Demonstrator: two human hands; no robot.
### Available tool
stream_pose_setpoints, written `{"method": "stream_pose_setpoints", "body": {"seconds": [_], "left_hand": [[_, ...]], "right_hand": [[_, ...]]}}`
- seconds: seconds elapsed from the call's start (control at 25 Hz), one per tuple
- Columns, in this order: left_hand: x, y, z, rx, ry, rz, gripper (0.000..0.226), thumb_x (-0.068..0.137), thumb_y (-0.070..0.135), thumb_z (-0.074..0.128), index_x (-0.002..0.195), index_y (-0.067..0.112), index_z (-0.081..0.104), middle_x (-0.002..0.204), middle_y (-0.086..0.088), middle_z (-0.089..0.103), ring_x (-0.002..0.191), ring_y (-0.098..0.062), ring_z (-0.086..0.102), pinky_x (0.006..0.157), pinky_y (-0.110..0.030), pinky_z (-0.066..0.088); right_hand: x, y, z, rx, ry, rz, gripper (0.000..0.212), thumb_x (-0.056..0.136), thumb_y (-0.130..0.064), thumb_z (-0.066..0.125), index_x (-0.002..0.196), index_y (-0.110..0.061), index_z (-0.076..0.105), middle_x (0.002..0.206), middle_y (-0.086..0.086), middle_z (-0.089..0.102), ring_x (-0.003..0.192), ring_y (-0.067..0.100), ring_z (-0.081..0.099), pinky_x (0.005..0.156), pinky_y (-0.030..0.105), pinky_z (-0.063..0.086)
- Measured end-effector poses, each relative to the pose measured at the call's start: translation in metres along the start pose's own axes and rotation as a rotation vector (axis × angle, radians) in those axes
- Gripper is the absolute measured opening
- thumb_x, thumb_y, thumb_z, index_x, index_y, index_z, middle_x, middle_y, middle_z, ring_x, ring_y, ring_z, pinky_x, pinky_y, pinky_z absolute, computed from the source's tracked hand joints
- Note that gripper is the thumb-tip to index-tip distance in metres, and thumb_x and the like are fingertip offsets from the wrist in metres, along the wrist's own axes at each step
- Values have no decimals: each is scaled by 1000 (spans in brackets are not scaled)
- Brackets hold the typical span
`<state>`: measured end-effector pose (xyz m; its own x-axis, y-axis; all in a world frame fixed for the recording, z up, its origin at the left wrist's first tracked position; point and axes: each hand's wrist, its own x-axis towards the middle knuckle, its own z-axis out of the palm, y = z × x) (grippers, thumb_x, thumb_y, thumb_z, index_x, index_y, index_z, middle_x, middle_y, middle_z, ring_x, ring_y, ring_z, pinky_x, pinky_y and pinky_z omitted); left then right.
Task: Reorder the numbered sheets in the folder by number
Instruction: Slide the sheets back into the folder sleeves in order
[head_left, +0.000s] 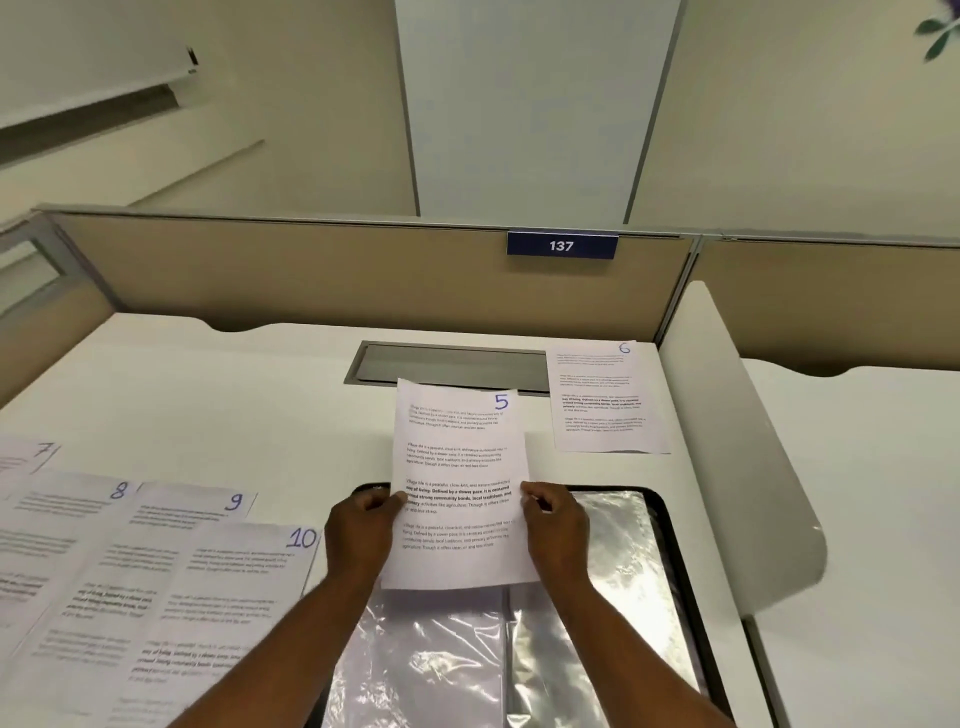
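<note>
I hold the sheet numbered 5 (460, 483) upright over the open black folder (670, 525), whose clear plastic sleeves (602, 561) lie spread open. My left hand (363, 530) pinches the sheet's left edge and my right hand (556, 525) pinches its right edge. Sheet 6 (605, 397) lies flat on the desk at the back right. Sheets 7 (31, 457), 8 (67, 514), 9 (192, 512) and 10 (228, 582) lie overlapping in a fan on the left of the desk.
A white desk (249, 395) carries everything, with a grey cable tray lid (452, 364) set into it behind the sheet. A beige partition (337, 270) with a "137" plate (562, 245) closes the back. A white curved divider (737, 441) stands on the right.
</note>
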<state>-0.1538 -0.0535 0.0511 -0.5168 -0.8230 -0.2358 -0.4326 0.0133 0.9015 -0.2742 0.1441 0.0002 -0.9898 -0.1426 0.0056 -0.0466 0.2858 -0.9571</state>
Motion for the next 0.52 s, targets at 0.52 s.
{"method": "stream_pose_setpoints", "body": {"seconds": [0.52], "left_hand": [[-118, -66, -14, 262, -156, -32, 18, 83, 37, 78, 75, 24, 69, 77, 10, 70, 74, -12, 65, 69, -32, 52]], "right_hand": [[-149, -1, -65, -337, 38, 80, 16, 97, -9, 56, 100, -24, 61, 96, -15, 60, 88, 3, 61, 69, 15, 44]]}}
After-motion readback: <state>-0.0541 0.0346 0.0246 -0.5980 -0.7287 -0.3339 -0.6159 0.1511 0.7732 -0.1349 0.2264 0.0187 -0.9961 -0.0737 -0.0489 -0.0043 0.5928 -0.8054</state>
